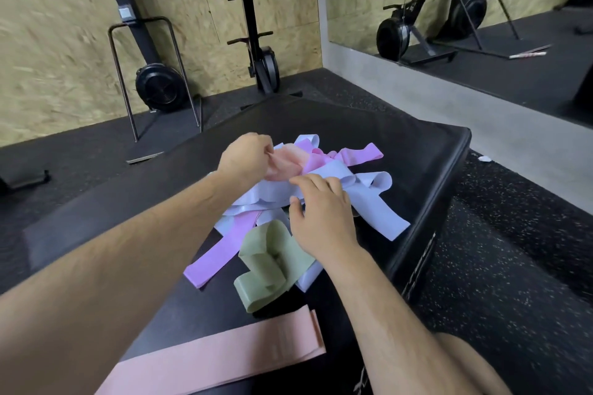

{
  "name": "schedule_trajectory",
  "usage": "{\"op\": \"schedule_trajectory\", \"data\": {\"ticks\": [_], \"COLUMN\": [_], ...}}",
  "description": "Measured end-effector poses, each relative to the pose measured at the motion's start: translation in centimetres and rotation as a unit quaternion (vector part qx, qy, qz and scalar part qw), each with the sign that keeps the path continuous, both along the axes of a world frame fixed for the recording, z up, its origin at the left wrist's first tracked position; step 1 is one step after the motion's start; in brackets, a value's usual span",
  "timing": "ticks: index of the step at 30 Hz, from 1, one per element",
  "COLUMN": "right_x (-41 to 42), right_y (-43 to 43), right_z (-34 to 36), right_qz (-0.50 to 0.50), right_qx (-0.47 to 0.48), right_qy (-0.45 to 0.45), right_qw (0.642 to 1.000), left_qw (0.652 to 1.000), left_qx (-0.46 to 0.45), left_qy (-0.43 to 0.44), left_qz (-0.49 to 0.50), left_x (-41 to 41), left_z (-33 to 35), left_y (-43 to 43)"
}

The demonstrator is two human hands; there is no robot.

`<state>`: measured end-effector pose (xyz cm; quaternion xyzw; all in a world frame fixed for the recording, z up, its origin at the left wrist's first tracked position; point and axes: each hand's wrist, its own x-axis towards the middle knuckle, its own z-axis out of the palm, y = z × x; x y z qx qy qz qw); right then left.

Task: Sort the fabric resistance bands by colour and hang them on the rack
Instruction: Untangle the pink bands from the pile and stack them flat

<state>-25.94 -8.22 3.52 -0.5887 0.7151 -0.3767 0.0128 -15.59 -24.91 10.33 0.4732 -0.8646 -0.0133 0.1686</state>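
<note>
Sorting was the step in hand, and nothing was hung yet as far as the view showed: the pile of bands [256,202] lay tangled on the black padded box [417,151], and I could pick out no rack in the frame. The left hand [245,159] was curled at the far side of the pile, its fingers pinching a peach band [285,165] that lay on top. The right hand [322,218] lay with fairly straight fingers on the pale blue bands [375,205], seeming to press them down and gripping nothing. A sage green band [269,266] sat looped just beside that hand on the near side, and a lilac band [218,255] trailed out from under the pile. One pink band [224,353] lay apart and flat at the near edge of the box, likely the start of a colour group. The next move, I judged, called for drawing the peach band free while the right hand held the rest down, since the crossed loops could drag along, then laying it with the pink one if the shades matched
</note>
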Motion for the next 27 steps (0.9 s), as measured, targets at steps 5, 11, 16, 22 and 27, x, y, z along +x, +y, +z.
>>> {"op": "schedule_trajectory", "data": {"ticks": [5,11,16,22,27], "right_x": [0.4,1.5,2.9,5.5,8.4], "right_y": [0.6,1.0,1.7,3.3,4.6], "right_z": [0.7,0.9,0.8,0.8,0.7], "right_qz": [0.031,0.078,0.108,0.147,0.201], "right_qx": [-0.034,-0.07,-0.086,-0.077,-0.058], "right_qy": [-0.04,-0.051,-0.035,-0.026,-0.047], "right_qw": [0.998,0.993,0.99,0.986,0.977], "left_qw": [0.993,0.977,0.971,0.977,0.984], "left_qx": [-0.089,-0.137,-0.145,-0.092,0.008], "left_qy": [0.073,0.16,0.187,0.183,0.168], "left_qz": [-0.017,0.0,0.036,0.066,0.053], "left_x": [2.5,7.4,12.1,16.0,16.8], "left_z": [6.1,11.0,13.0,10.1,4.1], "left_y": [1.1,3.7,6.5,11.6,15.7]}}
